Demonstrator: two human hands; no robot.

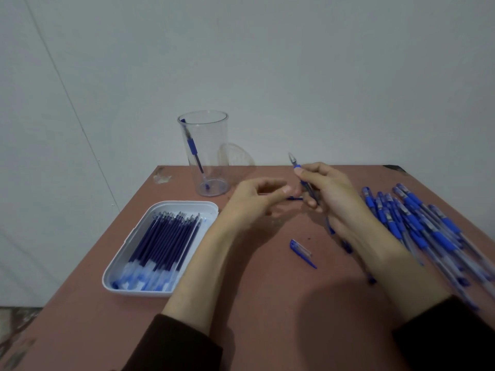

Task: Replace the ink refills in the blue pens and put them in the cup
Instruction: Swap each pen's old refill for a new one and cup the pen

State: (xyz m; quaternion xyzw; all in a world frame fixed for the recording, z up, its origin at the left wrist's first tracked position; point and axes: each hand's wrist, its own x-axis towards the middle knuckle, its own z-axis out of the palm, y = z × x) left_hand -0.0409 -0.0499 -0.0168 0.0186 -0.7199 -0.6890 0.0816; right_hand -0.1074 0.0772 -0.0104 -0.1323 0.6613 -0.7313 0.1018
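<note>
a loose pen cap [302, 253] lies on the counter [241, 303] just short of my wrists. my right hand [332, 196] has its fingers wrapped round a blue pen [296, 166], tip up. the pen pile [417, 223] lies right of it. my left hand [254, 203] curls by a small blue piece [294, 198]; i cannot tell if it grips. the refill tray [126, 245] sits left of it. beyond my fingers, the cup [214, 145] holds one pen [193, 149].

The right grip [325, 195] holds a blue plastic pen [306, 186] tip-up over the reddish-brown table [267, 295], close to the curled left grip [254, 202]. A clear plastic cup [211, 145] stands behind. A white plastic tray [184, 204] of dark-blue ink refills [166, 242] lies left, a heap of blue pens [417, 223] right, and a loose blue pen cap [301, 250] between.
</note>
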